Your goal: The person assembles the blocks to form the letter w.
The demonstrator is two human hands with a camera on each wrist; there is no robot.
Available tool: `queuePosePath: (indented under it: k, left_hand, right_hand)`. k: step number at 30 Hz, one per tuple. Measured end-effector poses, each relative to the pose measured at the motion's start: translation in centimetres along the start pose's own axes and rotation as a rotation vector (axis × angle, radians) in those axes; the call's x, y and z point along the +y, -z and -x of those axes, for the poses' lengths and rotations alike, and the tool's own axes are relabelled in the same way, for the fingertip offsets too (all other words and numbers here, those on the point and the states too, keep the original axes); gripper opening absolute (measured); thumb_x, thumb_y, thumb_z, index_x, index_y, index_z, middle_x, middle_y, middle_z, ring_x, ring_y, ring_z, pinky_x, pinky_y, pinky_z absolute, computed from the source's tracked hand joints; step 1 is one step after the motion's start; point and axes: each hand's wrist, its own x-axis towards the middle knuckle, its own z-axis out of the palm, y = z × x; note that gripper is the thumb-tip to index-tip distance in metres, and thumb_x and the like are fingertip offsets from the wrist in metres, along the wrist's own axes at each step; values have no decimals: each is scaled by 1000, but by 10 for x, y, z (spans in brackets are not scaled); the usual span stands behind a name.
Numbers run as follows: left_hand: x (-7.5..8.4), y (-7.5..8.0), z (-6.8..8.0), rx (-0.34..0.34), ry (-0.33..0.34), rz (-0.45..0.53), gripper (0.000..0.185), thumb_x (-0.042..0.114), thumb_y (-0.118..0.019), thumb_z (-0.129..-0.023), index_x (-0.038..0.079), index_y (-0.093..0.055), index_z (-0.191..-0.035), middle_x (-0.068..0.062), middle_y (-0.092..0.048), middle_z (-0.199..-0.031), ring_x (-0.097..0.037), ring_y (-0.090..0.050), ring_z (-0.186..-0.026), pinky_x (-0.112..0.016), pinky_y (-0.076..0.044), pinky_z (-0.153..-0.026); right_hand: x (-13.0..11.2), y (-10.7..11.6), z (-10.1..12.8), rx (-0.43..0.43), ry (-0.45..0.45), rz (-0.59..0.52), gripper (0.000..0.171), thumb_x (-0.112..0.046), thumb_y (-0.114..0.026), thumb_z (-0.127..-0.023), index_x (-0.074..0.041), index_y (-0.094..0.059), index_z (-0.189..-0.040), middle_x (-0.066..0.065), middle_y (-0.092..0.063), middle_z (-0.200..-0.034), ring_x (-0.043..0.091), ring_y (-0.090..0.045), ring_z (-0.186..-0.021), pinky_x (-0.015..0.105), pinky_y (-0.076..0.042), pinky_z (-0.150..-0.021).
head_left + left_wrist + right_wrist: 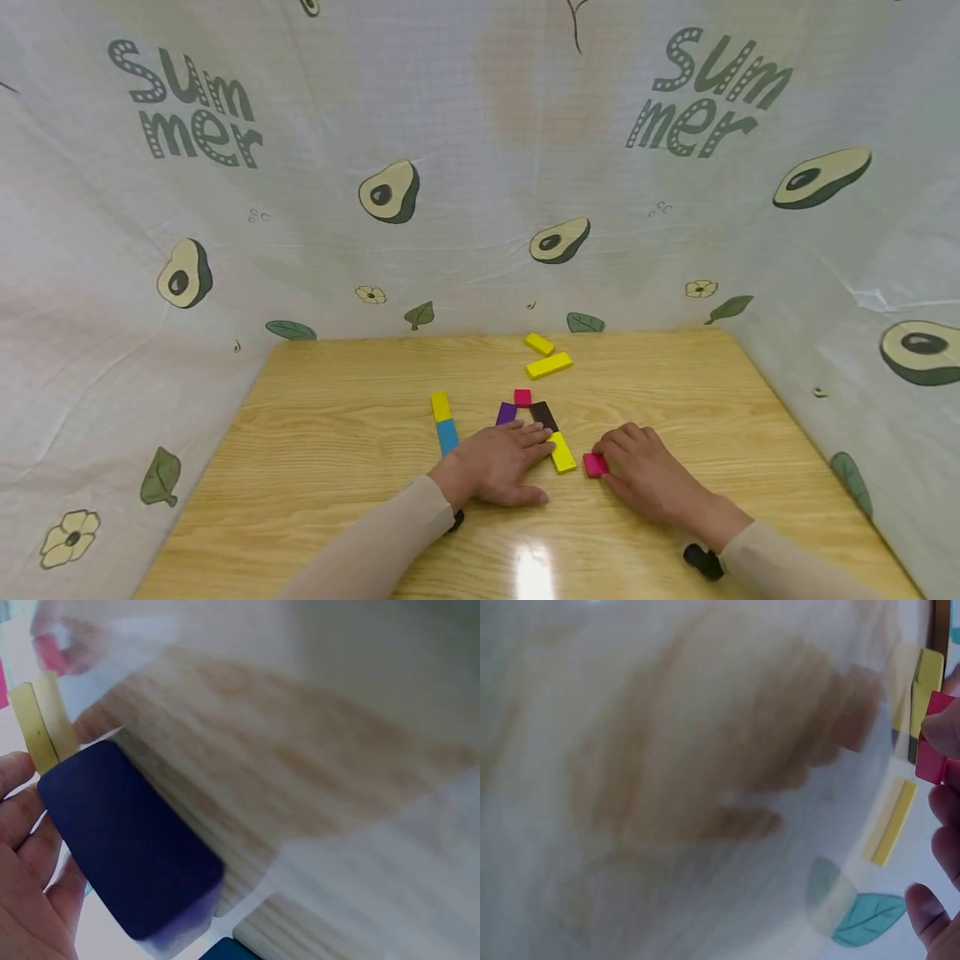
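My left hand (501,463) lies palm down with its fingers stretched out, its fingertips at a black block (542,414) and a yellow block (562,455) set end to end. Partly under that hand is a purple block (506,411), which looms large and dark in the left wrist view. A small pink block (522,397) tops the purple and black pair. To the right, my right hand (648,468) pinches another pink block (595,465) close over the table, thumb against it in the right wrist view.
Left of the figure, a yellow block (441,405) and a blue block (447,435) form a line running toward the left wrist. Two loose yellow blocks, one short (539,343) and one longer (549,365), lie near the table's back edge. Printed cloth (480,283) hangs around the wooden table (337,500).
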Motion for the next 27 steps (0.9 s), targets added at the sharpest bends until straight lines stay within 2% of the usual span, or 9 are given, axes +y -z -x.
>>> queuePosePath:
  k: [8,27]
  left_hand:
    - [0,-1,-2,-6,3,0,83,75,-37,-103,25,-30,-168,7,-23,-176,-11,-19,-163,-32,-18,-133]
    - [-2,1,0,-16,-4,4,82,73,-39,-103,24,-31,-168,6,-24,-176,-11,-20,-162,-32,-20,-133]
  right_hand:
    - [-5,-5,2,-75,7,-15,29,-26,-81,-92,-16,-71,-117,-5,-67,-117,17,-55,-110,43,-49,-91]
    - [-9,-12,3,-79,-9,-21,28,-30,-81,-92,-19,-71,-116,-7,-67,-116,16,-54,-110,42,-48,-92]
